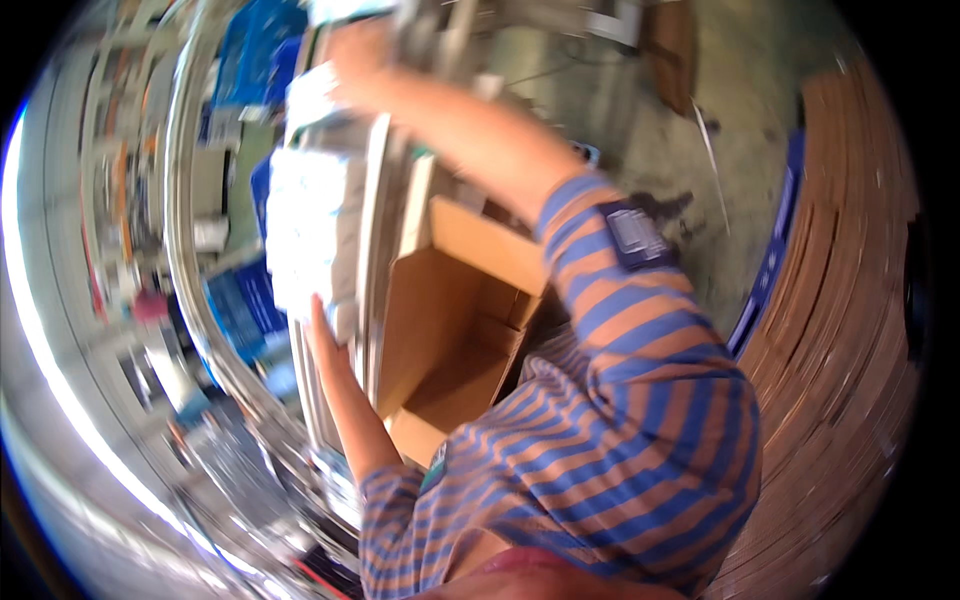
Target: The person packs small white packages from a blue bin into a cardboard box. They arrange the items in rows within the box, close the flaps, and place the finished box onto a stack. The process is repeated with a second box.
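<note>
A bright white package (pixel 310 230), overexposed so its kind does not show, lies along a metal-framed surface in front of me. At its near end is my left hand (pixel 325 345), one finger stretched along the package and the others hidden, closed on it. My right arm reaches across to the far end, where my right hand (pixel 360 65) is smeared by motion beside another white thing (pixel 312 92). What that hand's fingers do cannot be made out. Under my right arm stands an open cardboard box (pixel 430 330), its flaps up and its visible inside bare.
Blue plastic bins (pixel 240 305) and a blue crate (pixel 258 50) sit beyond a curved metal rail (pixel 180 200). Stacked flat cardboard (pixel 830 300) fills the right side, edged by a long blue strip (pixel 775 250). A brown carton piece (pixel 670 50) is at the top right.
</note>
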The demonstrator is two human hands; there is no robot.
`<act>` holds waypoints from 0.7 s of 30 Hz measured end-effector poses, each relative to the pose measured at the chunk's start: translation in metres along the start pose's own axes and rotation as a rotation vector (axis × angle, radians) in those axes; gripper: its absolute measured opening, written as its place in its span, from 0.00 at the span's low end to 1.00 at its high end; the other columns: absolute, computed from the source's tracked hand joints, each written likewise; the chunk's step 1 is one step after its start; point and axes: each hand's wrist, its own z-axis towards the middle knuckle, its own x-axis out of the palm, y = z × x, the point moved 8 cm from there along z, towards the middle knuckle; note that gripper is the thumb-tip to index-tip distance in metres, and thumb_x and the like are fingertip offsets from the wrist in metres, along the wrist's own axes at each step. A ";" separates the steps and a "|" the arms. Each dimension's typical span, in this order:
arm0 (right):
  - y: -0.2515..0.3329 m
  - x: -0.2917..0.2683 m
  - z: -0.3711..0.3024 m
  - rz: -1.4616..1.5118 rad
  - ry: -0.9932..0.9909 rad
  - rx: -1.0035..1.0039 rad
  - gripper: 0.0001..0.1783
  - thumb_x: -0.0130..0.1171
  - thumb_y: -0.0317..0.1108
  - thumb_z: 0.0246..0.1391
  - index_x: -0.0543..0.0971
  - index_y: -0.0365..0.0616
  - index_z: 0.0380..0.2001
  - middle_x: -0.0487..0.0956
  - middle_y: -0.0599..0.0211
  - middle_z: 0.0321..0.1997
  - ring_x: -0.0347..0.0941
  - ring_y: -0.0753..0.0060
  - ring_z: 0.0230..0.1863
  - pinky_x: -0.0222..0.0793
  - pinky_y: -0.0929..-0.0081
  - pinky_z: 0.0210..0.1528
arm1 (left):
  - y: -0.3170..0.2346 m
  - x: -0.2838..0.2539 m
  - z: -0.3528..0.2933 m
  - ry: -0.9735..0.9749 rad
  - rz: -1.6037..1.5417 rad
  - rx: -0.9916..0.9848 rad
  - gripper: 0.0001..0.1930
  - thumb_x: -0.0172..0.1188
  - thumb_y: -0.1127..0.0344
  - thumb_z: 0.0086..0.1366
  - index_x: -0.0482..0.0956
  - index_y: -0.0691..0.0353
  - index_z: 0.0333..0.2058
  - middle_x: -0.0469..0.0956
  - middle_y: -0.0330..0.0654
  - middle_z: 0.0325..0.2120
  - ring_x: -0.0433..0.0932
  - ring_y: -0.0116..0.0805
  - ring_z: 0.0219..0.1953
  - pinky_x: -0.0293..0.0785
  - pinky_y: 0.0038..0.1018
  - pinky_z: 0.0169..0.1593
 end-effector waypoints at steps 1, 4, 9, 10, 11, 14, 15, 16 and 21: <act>-0.016 0.000 -0.009 -0.051 0.138 0.089 0.25 0.56 0.50 0.36 0.78 0.41 0.33 0.77 0.57 0.39 0.73 0.59 0.42 0.62 0.59 0.46 | -0.010 0.005 -0.007 -0.027 0.015 0.058 0.31 0.57 0.56 0.57 0.59 0.65 0.55 0.68 0.43 0.49 0.67 0.37 0.50 0.66 0.34 0.49; 0.006 0.016 -0.033 -0.126 0.423 0.208 0.41 0.60 0.64 0.28 0.75 0.40 0.40 0.76 0.55 0.42 0.73 0.59 0.44 0.58 0.59 0.54 | -0.017 -0.014 -0.007 -0.041 -0.034 0.309 0.35 0.63 0.57 0.51 0.60 0.68 0.53 0.69 0.45 0.47 0.68 0.35 0.48 0.63 0.30 0.51; 0.097 0.065 -0.073 -0.023 0.482 -0.229 0.33 0.61 0.54 0.37 0.70 0.37 0.39 0.73 0.47 0.41 0.73 0.54 0.40 0.68 0.63 0.43 | 0.017 -0.077 -0.029 -0.159 -0.022 0.342 0.36 0.67 0.57 0.47 0.61 0.69 0.51 0.69 0.47 0.46 0.68 0.35 0.48 0.63 0.29 0.51; 0.108 0.077 -0.078 0.009 0.517 -0.263 0.37 0.60 0.56 0.37 0.67 0.36 0.43 0.72 0.45 0.42 0.72 0.52 0.41 0.68 0.63 0.44 | 0.021 -0.085 -0.038 -0.149 -0.016 0.275 0.36 0.67 0.58 0.47 0.60 0.69 0.51 0.69 0.47 0.46 0.68 0.34 0.47 0.63 0.28 0.51; 0.118 0.087 -0.081 0.041 0.553 -0.295 0.41 0.59 0.57 0.37 0.64 0.35 0.47 0.72 0.43 0.42 0.72 0.50 0.43 0.67 0.63 0.46 | 0.035 -0.101 -0.026 -0.180 0.023 0.256 0.37 0.67 0.59 0.47 0.59 0.68 0.51 0.69 0.46 0.45 0.69 0.34 0.47 0.63 0.28 0.50; 0.101 0.122 -0.073 0.077 0.750 -0.062 0.51 0.59 0.60 0.37 0.54 0.33 0.56 0.71 0.40 0.46 0.70 0.48 0.46 0.65 0.63 0.48 | 0.032 -0.107 -0.028 -0.182 -0.047 0.265 0.40 0.68 0.56 0.45 0.57 0.68 0.53 0.69 0.46 0.45 0.69 0.34 0.46 0.63 0.28 0.50; 0.107 0.130 -0.070 0.101 0.702 -0.085 0.54 0.58 0.61 0.37 0.51 0.33 0.57 0.70 0.40 0.46 0.69 0.47 0.47 0.65 0.63 0.48 | 0.033 -0.111 -0.027 -0.204 -0.073 0.264 0.41 0.68 0.55 0.45 0.57 0.68 0.53 0.69 0.47 0.46 0.69 0.34 0.47 0.63 0.28 0.51; 0.111 0.138 -0.070 0.121 0.657 -0.107 0.56 0.58 0.62 0.37 0.47 0.32 0.58 0.70 0.40 0.47 0.69 0.47 0.48 0.65 0.63 0.49 | 0.034 -0.109 -0.027 -0.223 -0.102 0.261 0.42 0.69 0.55 0.45 0.56 0.68 0.53 0.68 0.47 0.46 0.68 0.35 0.47 0.63 0.28 0.51; 0.116 0.147 -0.069 0.204 0.595 -0.107 0.58 0.60 0.63 0.33 0.49 0.36 0.59 0.71 0.44 0.47 0.69 0.49 0.49 0.63 0.65 0.51 | 0.048 -0.117 -0.020 -0.282 -0.166 0.226 0.46 0.70 0.54 0.42 0.55 0.68 0.55 0.67 0.48 0.48 0.67 0.37 0.50 0.62 0.30 0.52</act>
